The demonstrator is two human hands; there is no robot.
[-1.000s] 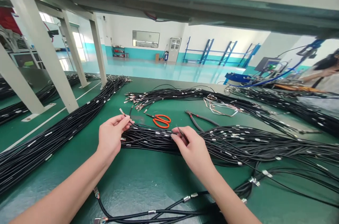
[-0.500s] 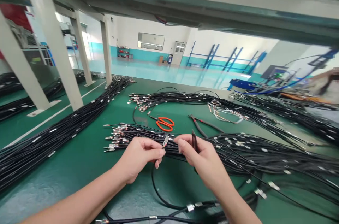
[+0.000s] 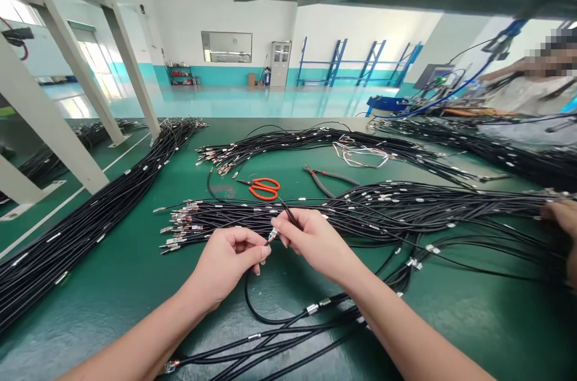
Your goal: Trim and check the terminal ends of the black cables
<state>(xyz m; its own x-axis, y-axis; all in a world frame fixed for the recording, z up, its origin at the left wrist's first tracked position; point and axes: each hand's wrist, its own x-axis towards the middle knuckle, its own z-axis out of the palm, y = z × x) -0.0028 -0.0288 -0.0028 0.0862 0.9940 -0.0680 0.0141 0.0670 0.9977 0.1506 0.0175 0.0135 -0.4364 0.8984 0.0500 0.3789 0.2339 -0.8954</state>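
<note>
Near the middle of the view, my left hand [image 3: 234,255] is closed on a black cable [image 3: 250,297] close to its end. That cable end carries a small clear connector [image 3: 273,233] with coloured wires showing. The finger and thumb of my right hand [image 3: 311,240] pinch this connector. Tucked in the same hand is a slim dark pointed tool, apparently tweezers [image 3: 290,213], its tip angled up and away. From my left hand the cable loops down and to the right. Just beyond my hands lies a bundle of black cables [image 3: 225,213] with connector ends at its left.
Orange-handled scissors [image 3: 265,188] and cutting pliers [image 3: 331,179] lie behind the bundle. More cables [image 3: 297,139] stretch across the green table [image 3: 135,285]. White posts [image 3: 97,68] stand at left. A co-worker [image 3: 527,92] is at far right, and another person's hand [image 3: 563,219] touches cables.
My right hand has come left onto the connector, where a gap was before. The view has tilted down and shifted right. Another hand has appeared at the right edge.
</note>
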